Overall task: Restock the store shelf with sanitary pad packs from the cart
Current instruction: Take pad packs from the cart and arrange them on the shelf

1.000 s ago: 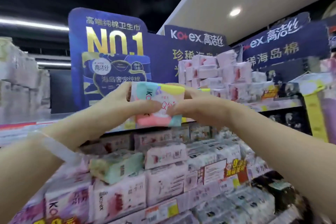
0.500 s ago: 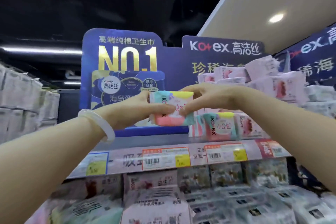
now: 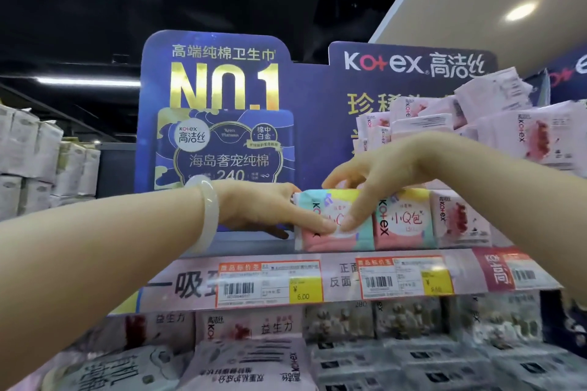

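Both hands hold one pastel pack (image 3: 333,219) on the top shelf (image 3: 247,243), its base on the shelf surface near the front edge. The left hand (image 3: 263,209) grips the pack's left end, thumb across its front face and the other fingers going behind it. The right hand (image 3: 378,174) comes over the top, thumb pressed down on the front beside the left thumb, fingers curled over the pack's upper back edge. The pack stands upright, touching a matching pack (image 3: 403,219) on its right; next to that stands a pale pink pack (image 3: 457,219). More pink packs are heaped (image 3: 444,117) behind the right wrist. A white bangle (image 3: 205,209) circles the left wrist. A blue sign (image 3: 222,111) rises at the back of the shelf. Price tags (image 3: 270,282) run along the shelf's front rail, one reading what looks like 6.00, though the print is blurred. Lower shelves hold further packs (image 3: 247,359).
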A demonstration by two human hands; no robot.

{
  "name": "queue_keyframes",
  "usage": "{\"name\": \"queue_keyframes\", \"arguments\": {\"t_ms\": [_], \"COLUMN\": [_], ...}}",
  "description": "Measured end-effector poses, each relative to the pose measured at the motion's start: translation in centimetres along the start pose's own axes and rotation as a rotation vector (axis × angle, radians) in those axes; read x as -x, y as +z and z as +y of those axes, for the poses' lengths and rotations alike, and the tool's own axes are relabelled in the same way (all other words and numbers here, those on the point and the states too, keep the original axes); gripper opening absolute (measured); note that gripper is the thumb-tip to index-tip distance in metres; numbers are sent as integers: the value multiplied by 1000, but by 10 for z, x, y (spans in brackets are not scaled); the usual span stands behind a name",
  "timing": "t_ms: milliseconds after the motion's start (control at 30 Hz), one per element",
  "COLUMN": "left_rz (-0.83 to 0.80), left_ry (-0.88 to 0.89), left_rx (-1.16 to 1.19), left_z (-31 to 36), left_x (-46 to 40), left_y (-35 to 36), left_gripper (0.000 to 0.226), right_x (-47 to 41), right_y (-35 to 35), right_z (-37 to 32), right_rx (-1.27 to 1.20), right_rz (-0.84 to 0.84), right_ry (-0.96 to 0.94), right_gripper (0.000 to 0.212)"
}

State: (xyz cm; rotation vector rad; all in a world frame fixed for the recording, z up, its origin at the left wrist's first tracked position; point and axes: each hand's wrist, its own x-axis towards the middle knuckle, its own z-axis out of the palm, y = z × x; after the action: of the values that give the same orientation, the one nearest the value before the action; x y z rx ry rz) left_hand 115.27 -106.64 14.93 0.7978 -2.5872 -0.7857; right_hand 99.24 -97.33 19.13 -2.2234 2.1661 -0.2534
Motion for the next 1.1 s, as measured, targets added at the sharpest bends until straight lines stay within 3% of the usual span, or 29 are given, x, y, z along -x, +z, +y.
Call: {"name": "queue_keyframes", "arguments": {"t_ms": [133, 300, 533, 667, 733, 933, 1100], "left_rz": [-36, -18, 33, 165, 228, 438, 528], "left_ry": [9, -48, -69, -82, -40, 100, 185], "left_rx": [43, 98, 61, 7, -50, -156, -117], "left_z": [-2, -6, -9, -7, -9, -28, -55], "left_x": [-2, 0, 9, 24, 35, 82, 135], "left_y": [1, -3, -2, -2, -4, -27, -43], "left_gripper": [61, 80, 93, 132, 131, 96, 100], "right_x": [1, 7, 14, 16, 16, 18, 8], "right_y": [5, 3, 5, 8, 11, 24, 49], "right_z": [4, 3, -1, -12, -20, -63, -121], "right_rx": [-52, -78, 6, 61, 42, 67, 32], "right_rz": [-13, -84, 4, 162, 193, 296, 371], "right_ry": [-56, -73, -28, -38, -90, -207, -326], "right_gripper": [78, 76, 67, 80, 82, 83, 80]}}
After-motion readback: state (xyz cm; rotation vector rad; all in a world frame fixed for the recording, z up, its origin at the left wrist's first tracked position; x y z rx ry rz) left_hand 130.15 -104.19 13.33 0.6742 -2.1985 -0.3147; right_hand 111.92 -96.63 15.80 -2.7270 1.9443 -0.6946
